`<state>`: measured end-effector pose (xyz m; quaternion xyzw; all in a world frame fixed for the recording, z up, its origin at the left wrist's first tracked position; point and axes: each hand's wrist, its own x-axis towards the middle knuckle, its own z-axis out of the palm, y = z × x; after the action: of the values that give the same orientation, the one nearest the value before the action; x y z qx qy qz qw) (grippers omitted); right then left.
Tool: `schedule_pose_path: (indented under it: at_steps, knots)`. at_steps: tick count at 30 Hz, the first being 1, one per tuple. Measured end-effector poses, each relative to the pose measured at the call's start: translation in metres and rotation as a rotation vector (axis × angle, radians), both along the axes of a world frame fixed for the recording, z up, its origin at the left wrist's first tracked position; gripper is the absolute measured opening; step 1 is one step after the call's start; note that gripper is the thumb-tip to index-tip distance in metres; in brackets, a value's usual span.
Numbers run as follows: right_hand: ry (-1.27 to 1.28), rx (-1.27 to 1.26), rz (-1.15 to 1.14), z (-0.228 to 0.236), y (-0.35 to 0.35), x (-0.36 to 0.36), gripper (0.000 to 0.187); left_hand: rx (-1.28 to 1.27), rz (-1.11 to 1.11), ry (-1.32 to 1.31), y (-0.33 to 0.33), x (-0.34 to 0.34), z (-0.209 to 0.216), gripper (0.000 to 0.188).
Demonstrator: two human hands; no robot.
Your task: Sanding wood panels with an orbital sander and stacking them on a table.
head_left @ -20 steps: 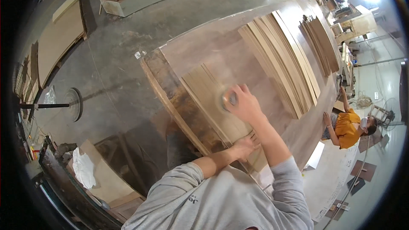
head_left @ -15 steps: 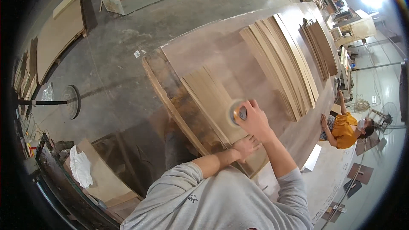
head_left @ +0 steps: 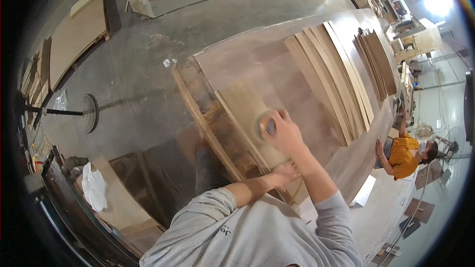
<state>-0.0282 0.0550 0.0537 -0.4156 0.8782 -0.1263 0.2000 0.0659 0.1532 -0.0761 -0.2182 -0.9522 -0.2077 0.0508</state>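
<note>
My right hand [head_left: 283, 131] is closed around the top of a round orbital sander [head_left: 267, 126], orange and dark, its edge smeared by motion. The sander rests on light wooden boards [head_left: 240, 101] lying side by side near the table's left edge. Close to my body, my left hand [head_left: 285, 174] lies flat on the near end of these boards, fingers stretched out. My right forearm crosses just beside it and partly hides the fingertips.
Long wooden strips [head_left: 329, 79] lie stacked further right on the big table [head_left: 247, 49], with darker strips [head_left: 378, 64] beyond. A co-worker in an orange top [head_left: 403, 155] stands at the right. A round-based stand [head_left: 90, 113] is on the floor at left.
My right hand has moved the sander slightly left and toward me along the boards. My left hand stays at the near end. The whole view has shifted a little.
</note>
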Motion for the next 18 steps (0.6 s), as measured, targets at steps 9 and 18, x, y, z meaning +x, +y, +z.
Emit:
schedule_pose_path:
  at_steps: [9,18]
  knots:
    - [-0.012,-0.128,0.116,0.007,-0.089,0.023,0.030,0.291,0.027,-0.270,0.005,-0.004,-0.009,0.028]
    - [0.045,-0.058,0.100,0.002,-0.013,0.015,0.031,0.174,-0.054,-0.370,-0.013,-0.003,0.023,0.056]
